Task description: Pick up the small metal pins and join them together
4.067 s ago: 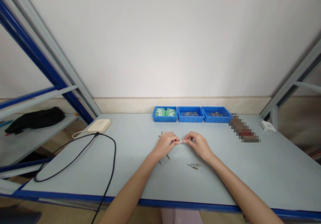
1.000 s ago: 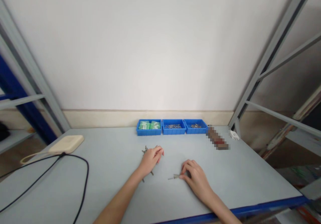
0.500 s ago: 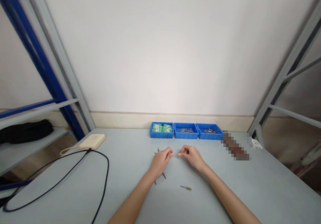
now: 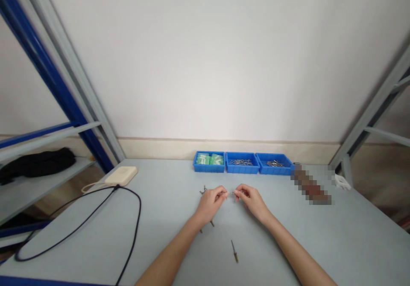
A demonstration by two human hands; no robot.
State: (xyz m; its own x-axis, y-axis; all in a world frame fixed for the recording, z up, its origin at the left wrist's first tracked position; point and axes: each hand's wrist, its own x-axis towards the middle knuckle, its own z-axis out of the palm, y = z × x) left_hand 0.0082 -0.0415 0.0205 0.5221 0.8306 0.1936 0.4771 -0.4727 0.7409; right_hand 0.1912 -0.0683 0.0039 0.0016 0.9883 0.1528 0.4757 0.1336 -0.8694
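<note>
My left hand (image 4: 212, 201) is closed in a pinch above the grey table, and what sits between its fingertips is too small to name. Close by on the right, my right hand (image 4: 251, 198) also pinches, with a tiny metal piece at its fingertips that I cannot make out. A small gap separates the two hands. Nearer the front lies a thin metal fastener (image 4: 235, 252) with a thicker brownish end. Several similar fasteners (image 4: 212, 223) lie around my left hand and forearm, partly hidden.
Three blue trays stand along the wall: one with green-and-white packets (image 4: 209, 168), two with metal pins (image 4: 242, 170) (image 4: 276, 171). A cream box (image 4: 121, 176) and black cable (image 4: 138, 217) lie left; a pixelated object (image 4: 310, 186) and white item (image 4: 342, 182) lie right.
The front fastener has turned from nearly sideways to pointing steeply toward me, and sits lower. The thin piece that spanned both hands' fingertips no longer shows between them. The view has shifted slightly.
</note>
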